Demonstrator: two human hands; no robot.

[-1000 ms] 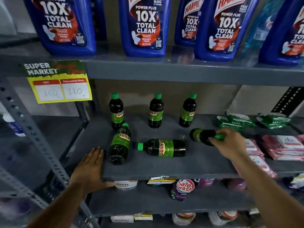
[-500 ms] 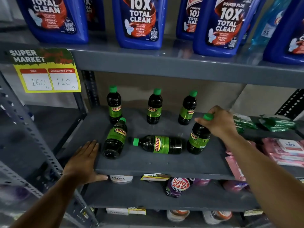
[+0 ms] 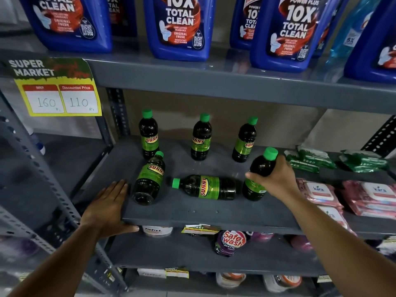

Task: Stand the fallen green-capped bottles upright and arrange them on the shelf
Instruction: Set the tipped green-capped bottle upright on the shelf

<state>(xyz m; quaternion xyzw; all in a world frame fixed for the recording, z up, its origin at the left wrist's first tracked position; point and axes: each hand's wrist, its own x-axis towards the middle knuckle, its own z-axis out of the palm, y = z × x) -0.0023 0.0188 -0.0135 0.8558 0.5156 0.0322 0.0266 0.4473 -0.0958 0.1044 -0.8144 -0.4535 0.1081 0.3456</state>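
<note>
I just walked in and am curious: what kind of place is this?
Most likely a supermarket aisle: a "Super Market" price tag, metal shelves stocked with identical blue cleaner bottles, and packs of wipes.

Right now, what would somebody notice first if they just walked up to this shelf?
Probably the big blue cleaner jugs lined along the top shelf, and the yellow price tag hanging at the left. Below, on the middle shelf, the right hand grips a green-capped bottle nearly upright, while another bottle lies on its side beside it and the left hand rests on the shelf edge.
</note>
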